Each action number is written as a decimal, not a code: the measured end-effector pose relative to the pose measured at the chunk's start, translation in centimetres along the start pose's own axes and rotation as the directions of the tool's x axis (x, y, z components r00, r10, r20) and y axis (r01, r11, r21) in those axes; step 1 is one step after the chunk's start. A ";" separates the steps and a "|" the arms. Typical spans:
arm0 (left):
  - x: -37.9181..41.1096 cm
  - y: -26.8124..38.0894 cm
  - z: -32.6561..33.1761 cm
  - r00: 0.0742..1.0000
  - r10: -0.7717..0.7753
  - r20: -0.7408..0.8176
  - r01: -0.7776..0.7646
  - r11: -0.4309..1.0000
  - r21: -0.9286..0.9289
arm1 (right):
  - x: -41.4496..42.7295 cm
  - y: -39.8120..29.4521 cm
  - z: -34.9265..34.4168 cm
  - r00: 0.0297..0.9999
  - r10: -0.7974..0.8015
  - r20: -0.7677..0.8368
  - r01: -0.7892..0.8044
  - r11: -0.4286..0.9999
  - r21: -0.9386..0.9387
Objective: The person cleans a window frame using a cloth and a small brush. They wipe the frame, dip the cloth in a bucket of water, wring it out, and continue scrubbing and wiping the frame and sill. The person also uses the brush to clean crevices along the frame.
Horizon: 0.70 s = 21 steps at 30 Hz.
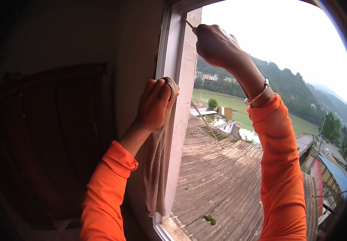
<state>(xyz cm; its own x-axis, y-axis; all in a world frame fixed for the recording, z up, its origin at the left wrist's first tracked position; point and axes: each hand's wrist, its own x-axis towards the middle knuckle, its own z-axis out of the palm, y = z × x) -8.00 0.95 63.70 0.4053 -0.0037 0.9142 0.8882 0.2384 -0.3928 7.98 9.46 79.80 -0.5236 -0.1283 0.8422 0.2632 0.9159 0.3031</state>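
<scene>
Gripped in my left hand is a brownish cloth, whose long end hangs down along the window frame. That hand rests against the side upright of the white window frame, about halfway up. Higher up, my right hand holds a thin, pointed tool with its tip at the frame's upper left corner. The tool's handle is hidden in my fist, so its exact kind does not show. A bracelet circles my right wrist.
The window opening gives onto a ribbed roof below, with a patch of moss. A pole leans over that roof. Beyond lie a green river and wooded hills. Indoors at left stands a dark wooden wardrobe.
</scene>
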 end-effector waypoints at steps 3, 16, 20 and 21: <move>0.0 0.0 0.1 1.000 -0.004 -0.021 0.004 1.000 -0.005 | -0.7 1.1 -0.2 0.997 0.044 0.063 -0.049 0.995 0.082; -0.2 0.0 0.1 1.000 -0.014 -0.004 0.014 1.000 0.009 | 1.5 1.4 1.3 0.985 0.100 -0.138 -0.062 0.965 0.255; -0.1 0.2 -0.1 1.000 -0.013 -0.006 0.013 1.000 0.010 | 2.7 1.3 2.5 0.984 0.076 -0.159 -0.057 0.991 0.125; -0.1 0.3 0.0 1.000 -0.012 -0.009 0.012 1.000 0.009 | 2.9 1.5 3.0 0.983 0.053 -0.177 -0.045 0.998 0.047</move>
<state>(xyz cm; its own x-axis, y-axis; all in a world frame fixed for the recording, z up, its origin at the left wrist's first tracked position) -7.80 0.99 63.51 0.3966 -0.0152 0.9179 0.8909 0.2475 -0.3809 4.41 11.57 81.35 -0.3576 -0.1450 0.9226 0.2477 0.9378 0.2434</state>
